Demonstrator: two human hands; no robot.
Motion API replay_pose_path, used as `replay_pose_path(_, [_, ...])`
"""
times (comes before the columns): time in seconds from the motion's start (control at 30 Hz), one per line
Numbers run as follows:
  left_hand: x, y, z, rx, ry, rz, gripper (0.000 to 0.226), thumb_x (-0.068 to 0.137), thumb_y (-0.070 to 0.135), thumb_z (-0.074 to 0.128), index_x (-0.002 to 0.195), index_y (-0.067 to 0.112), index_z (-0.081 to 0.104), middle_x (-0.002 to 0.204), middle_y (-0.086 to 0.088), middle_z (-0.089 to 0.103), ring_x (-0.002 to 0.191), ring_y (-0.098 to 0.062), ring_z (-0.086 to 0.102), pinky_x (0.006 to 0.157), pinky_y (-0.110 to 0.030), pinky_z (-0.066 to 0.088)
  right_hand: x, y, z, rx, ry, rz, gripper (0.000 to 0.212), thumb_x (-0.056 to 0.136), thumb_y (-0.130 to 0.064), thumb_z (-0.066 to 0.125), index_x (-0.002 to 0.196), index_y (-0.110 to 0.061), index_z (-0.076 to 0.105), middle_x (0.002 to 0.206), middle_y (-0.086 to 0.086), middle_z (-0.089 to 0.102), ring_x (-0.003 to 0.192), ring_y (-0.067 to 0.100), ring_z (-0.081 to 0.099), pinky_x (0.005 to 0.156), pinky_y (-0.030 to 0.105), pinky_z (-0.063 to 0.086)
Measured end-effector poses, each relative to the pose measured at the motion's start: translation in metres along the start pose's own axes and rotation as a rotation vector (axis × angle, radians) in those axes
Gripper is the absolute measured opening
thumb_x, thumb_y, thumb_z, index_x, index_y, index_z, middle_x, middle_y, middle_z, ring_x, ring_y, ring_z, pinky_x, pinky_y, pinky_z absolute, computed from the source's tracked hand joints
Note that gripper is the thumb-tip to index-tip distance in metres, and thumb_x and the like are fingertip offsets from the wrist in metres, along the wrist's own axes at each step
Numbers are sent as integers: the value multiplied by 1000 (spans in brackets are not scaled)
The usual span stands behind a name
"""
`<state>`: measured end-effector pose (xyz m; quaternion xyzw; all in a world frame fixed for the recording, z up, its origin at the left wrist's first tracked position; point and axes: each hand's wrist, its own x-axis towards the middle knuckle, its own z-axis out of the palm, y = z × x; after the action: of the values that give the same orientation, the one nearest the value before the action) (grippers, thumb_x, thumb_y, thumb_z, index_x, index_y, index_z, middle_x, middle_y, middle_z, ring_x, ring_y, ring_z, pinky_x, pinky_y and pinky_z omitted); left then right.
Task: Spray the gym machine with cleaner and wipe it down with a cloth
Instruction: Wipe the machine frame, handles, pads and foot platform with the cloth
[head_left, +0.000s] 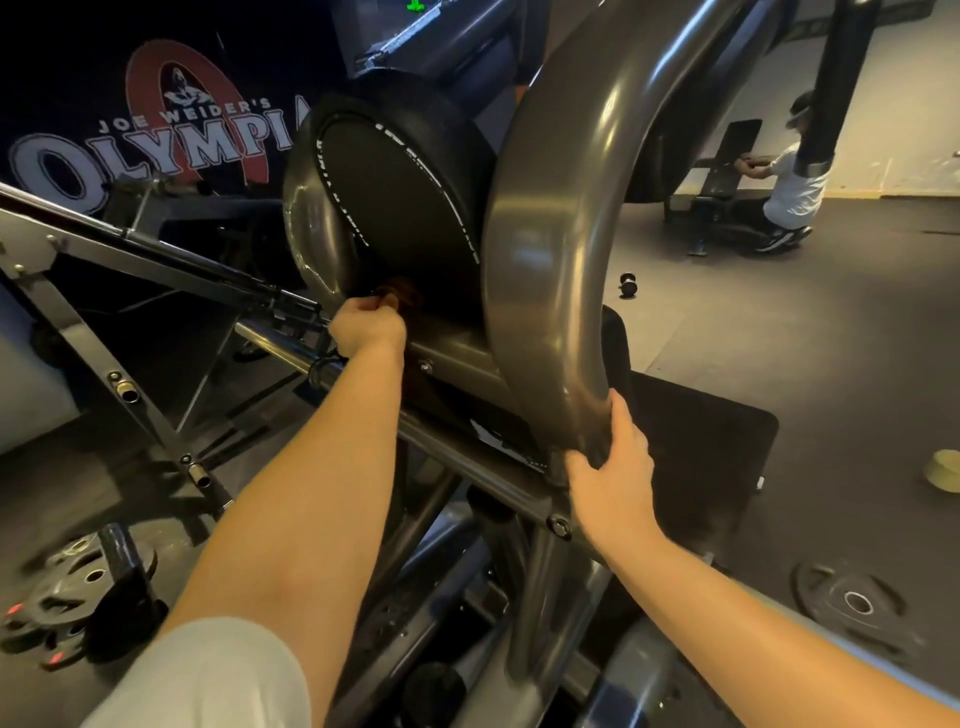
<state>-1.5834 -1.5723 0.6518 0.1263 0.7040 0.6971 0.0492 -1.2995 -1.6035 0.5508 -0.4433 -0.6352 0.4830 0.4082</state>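
The gym machine (550, 249) fills the middle of the view. It is smooth, grey-painted steel tube with a dull sheen, bent into two broad curves, one on each side of a single round black pad (405, 208). The pad looks like matte vinyl with white stitched lines. The left hand (366, 327) reaches in under the pad's lower edge. Its fingers are curled round one bunched, rust-brown cloth (399, 291), which lies just beyond the knuckles against the machine in deep shadow. The gap there is narrow, between the smaller curved tube to the left of the fingers and the big one to their right. The right hand (613, 478) grips the bottom end of the big curve, with the fingers wrapped over its rounded edge and the thumb on the near side.

Right of those fingers a black mat (701, 452) lies flat on open, dark rubber floor (779, 332). Farther out that way are one small dumbbell (627, 285), one pale roll (943, 470) and one weight plate (852, 603). A person (789, 192) crouches at another bench. Left of the left hand's fingers, straight steel bars cross, and behind them hangs a dark banner (156, 135).
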Motion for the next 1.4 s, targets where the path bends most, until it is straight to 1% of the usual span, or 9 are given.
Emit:
replay_pose_path(0.2, [-44, -24, -2, -1, -38, 112, 7, 93, 26, 73, 91, 20, 70, 124, -8, 59, 108, -22, 64, 96, -30, 51, 0, 0, -1, 20, 0, 3, 87, 96, -6, 63, 162, -39, 18, 160, -4, 31, 147, 22, 31, 119, 42, 32])
replay_pose_path(0.33, [-116, -37, -1, -48, -122, 263, 6, 96, 16, 70, 94, 19, 66, 128, 0, 50, 118, -16, 55, 87, -5, 40, -2, 5, 2, 1, 17, -1, 90, 95, -6, 64, 162, -41, 15, 160, -5, 30, 148, 21, 28, 121, 45, 31])
replay_pose_path(0.5, [-105, -30, 11, -76, -139, 192, 14, 95, 21, 73, 86, 29, 65, 133, 3, 47, 129, -22, 48, 81, -9, 35, 2, 7, 2, -8, 20, -8, 90, 94, -5, 65, 162, -42, 18, 158, -5, 34, 145, 20, 34, 121, 49, 35])
replay_pose_path(0.63, [-32, -17, 18, 74, -72, 150, 9, 95, 12, 69, 91, 19, 66, 141, -9, 46, 134, -32, 45, 104, -28, 42, 2, 8, -2, -30, -3, -14, 91, 94, -5, 64, 162, -42, 18, 158, -5, 32, 146, 20, 33, 122, 47, 34])
replay_pose_path(0.73, [9, -10, 20, 116, 26, 100, 4, 95, 17, 67, 92, 17, 69, 138, -14, 51, 130, -35, 48, 106, -32, 44, 2, 6, -4, -41, -19, -18, 89, 95, -5, 63, 161, -43, 17, 159, -5, 30, 146, 19, 30, 120, 42, 33])
replay_pose_path(0.9, [41, -19, 24, 10, 124, -34, 22, 82, 39, 74, 65, 38, 60, 124, -9, 62, 119, -32, 57, 102, -38, 52, 3, 6, -13, -41, -66, -3, 88, 96, -4, 62, 161, -44, 18, 159, -7, 29, 147, 18, 31, 123, 46, 33])
replay_pose_path(1.03, [16, -8, 24, -117, 175, -98, 3, 91, 26, 72, 93, 23, 73, 127, -10, 63, 109, -24, 61, 90, -22, 48, 3, 8, -21, -52, -106, 3, 86, 97, -8, 60, 161, -47, 17, 157, -8, 33, 144, 18, 36, 121, 49, 37])
replay_pose_path(1.17, [-6, -18, 21, -156, 159, -29, 18, 101, 21, 64, 113, 11, 69, 118, -9, 68, 106, -20, 63, 89, -24, 46, 4, 8, -25, -38, -123, -1, 88, 96, -11, 61, 159, -51, 15, 156, -10, 35, 140, 18, 43, 117, 49, 42])
replay_pose_path(1.4, [-61, -30, 12, -166, 203, -26, 7, 103, 16, 58, 100, 10, 56, 110, -17, 66, 98, -28, 62, 79, -28, 42, 0, 4, -19, -42, -93, -16, 88, 96, -4, 60, 163, -40, 15, 160, -3, 29, 145, 18, 31, 120, 41, 34])
